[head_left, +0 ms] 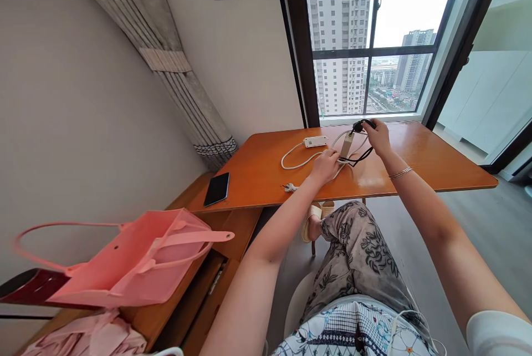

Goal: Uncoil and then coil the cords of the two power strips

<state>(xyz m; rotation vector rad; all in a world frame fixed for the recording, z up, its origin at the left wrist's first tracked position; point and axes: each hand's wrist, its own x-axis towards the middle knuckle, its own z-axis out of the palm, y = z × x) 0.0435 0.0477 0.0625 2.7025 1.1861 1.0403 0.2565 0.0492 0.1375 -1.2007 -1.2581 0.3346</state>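
Observation:
On the orange wooden table [436, 170] lie white power strips with looped white cables. One strip [315, 141] lies flat at the back; a second strip [347, 145] stands between my hands. My left hand [325, 166] is closed on the white cable by that strip. My right hand [377, 135] is closed on a black plug [359, 125], whose thin black cord [358, 158] runs down to the cables by my left hand. A white plug [290, 187] rests near the table's front edge.
A black phone [217, 188] lies on the table's left corner. A pink tote bag [133, 262] sits on a lower wooden unit at left. A tied curtain [183, 84] hangs beside the wall. A large window [366, 40] is behind the table. My crossed legs are under the table.

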